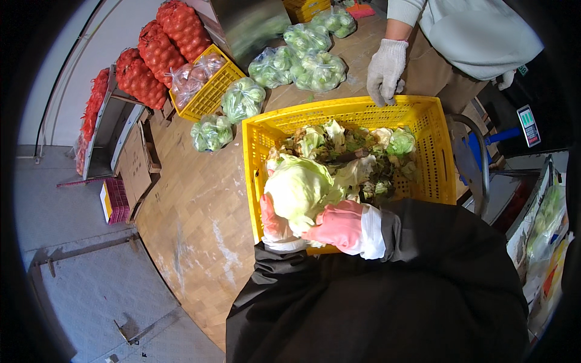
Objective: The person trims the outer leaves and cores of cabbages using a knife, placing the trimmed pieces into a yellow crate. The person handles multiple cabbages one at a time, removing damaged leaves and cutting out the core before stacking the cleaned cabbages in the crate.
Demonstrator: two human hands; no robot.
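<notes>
A pale green head of lettuce (297,186) is held over the near left corner of a yellow plastic crate (438,149). My left hand (273,220), in a pink glove, cups it from the left and below. At its lower right side, my right hand (338,224), gloved the same way, has its fingers closed on the lower leaves. Wilted and browned lettuce leaves (354,170) are heaped inside the crate. One greener leafy piece (401,141) lies toward the far right of the heap.
Another person's gloved hand (386,72) rests at the crate's far rim. Clear bags of lettuce (317,70) stand on the wooden floor (190,218). Behind are red net sacks of onions (140,77) and a second yellow crate (215,88). A scale display (529,126) is at right.
</notes>
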